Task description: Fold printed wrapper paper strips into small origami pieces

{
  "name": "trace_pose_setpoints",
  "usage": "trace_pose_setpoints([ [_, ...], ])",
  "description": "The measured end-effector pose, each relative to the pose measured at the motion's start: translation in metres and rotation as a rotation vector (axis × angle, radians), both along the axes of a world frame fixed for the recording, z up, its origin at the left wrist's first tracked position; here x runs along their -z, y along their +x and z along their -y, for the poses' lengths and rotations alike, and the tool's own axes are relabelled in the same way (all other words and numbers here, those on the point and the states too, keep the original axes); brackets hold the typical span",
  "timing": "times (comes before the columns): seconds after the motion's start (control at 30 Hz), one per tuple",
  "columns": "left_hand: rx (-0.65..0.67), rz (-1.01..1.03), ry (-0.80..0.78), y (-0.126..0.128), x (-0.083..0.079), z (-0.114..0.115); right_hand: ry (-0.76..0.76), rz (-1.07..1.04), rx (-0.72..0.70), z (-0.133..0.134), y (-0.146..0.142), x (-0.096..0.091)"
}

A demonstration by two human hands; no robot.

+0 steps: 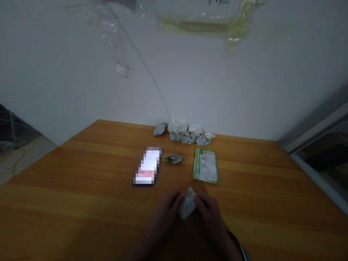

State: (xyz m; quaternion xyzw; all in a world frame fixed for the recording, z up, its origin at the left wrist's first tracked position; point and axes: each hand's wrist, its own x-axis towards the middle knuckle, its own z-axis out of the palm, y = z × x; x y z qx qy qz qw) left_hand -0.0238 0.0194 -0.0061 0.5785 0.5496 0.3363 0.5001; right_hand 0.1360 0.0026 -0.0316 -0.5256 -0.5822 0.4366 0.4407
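Observation:
Between my two hands, near the front of the wooden table (114, 203), is a small folded packet (188, 206) with pale printed sides and a greenish edge. My left hand (170, 206) grips it from the left, thumb against its side. From the right, my right hand (208, 208) pinches the same packet with thumb and fingers. The packet is tilted, and the fingers behind it are hidden. Beyond my right hand lies a flat green-and-white printed packet (206, 165). A small folded green packet (174, 158) rests left of that one.
A phone (148, 165) with a lit, blurred screen lies on the left. Several crumpled printed wrappers and white tissues (178, 126) line the wall (217, 83) at the table's back. Clear and yellowed tape (195, 26) clings to the wall. A framed opening stands at right.

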Motion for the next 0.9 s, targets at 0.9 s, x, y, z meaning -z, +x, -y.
trace_pose_setpoints([
  [0.9, 0.088, 0.043, -0.327, -0.025, 0.007, -0.011, 0.026, 0.066, -0.480, -0.006, 0.033, -0.004],
])
